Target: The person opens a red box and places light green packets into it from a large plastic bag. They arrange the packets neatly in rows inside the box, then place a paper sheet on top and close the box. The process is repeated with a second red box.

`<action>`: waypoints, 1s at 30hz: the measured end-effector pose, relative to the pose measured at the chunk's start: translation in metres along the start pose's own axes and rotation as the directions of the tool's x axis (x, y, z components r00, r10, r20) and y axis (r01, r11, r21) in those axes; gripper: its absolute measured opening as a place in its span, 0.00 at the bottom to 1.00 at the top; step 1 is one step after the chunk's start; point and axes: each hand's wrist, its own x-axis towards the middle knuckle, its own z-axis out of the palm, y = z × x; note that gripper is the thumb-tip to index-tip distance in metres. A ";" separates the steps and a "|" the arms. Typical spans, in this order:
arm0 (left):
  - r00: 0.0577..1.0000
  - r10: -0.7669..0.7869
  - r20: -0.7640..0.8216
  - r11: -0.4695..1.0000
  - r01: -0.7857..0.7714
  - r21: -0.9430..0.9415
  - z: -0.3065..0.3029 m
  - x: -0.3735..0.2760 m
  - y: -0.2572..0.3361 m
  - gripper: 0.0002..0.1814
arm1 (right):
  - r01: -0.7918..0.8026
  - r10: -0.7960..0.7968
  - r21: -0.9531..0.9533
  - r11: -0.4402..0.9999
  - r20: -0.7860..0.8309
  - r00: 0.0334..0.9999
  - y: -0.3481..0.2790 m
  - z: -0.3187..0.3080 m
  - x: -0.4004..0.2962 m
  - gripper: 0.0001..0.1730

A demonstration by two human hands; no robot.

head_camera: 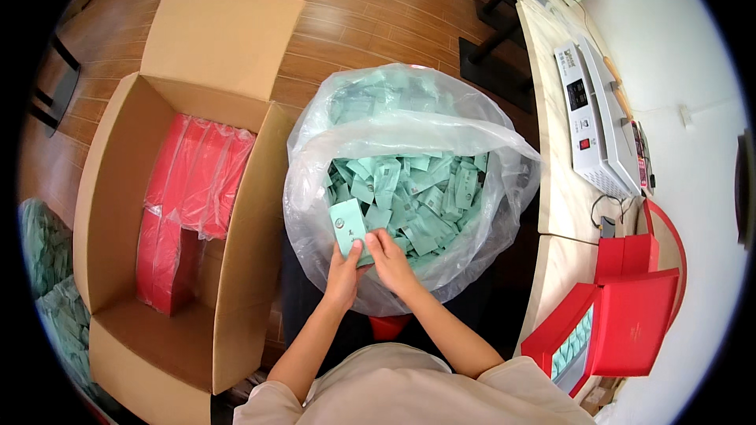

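My left hand (344,274) grips a flat pale green packet (348,218) that bears a round emblem and writing. The thumb lies on its face near the lower end. My right hand (388,260) pinches the lower right edge of that packet, its fingertips close to the left thumb. Both hands are over the near rim of a large translucent plastic bag (313,189). Inside the bag lies a heap of similar green packets (422,206), loose and at all angles. Whether more than one packet is in the hands cannot be told, as the fingers hide the lower end.
Left of the bag stands an open cardboard carton (242,283) with red boxes (201,171) wrapped in plastic. Along the right runs a table (555,212) with a white machine (596,124) and an open red gift box (635,324) holding green packets. More bagged packets (47,248) lie far left.
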 end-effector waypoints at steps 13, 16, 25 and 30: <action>0.962 0.245 -0.119 0.958 -0.222 0.179 -0.042 -0.059 0.025 0.24 | 0.108 -0.160 -0.491 0.865 -0.065 0.985 0.020 0.041 0.050 0.25; 0.957 0.217 -0.192 0.947 -0.159 0.278 -0.042 -0.064 0.033 0.25 | -0.003 -0.018 -0.307 0.952 -0.065 0.998 0.007 0.024 0.033 0.22; 0.853 0.238 0.464 0.523 -0.515 0.679 0.015 -0.048 0.053 0.17 | 0.187 -0.187 0.021 0.982 0.206 0.961 -0.071 -0.131 -0.096 0.25; 0.687 0.057 0.725 0.501 -0.647 0.574 0.071 -0.059 0.053 0.17 | 0.260 -0.285 -0.289 0.921 -0.049 0.957 -0.088 -0.160 -0.158 0.26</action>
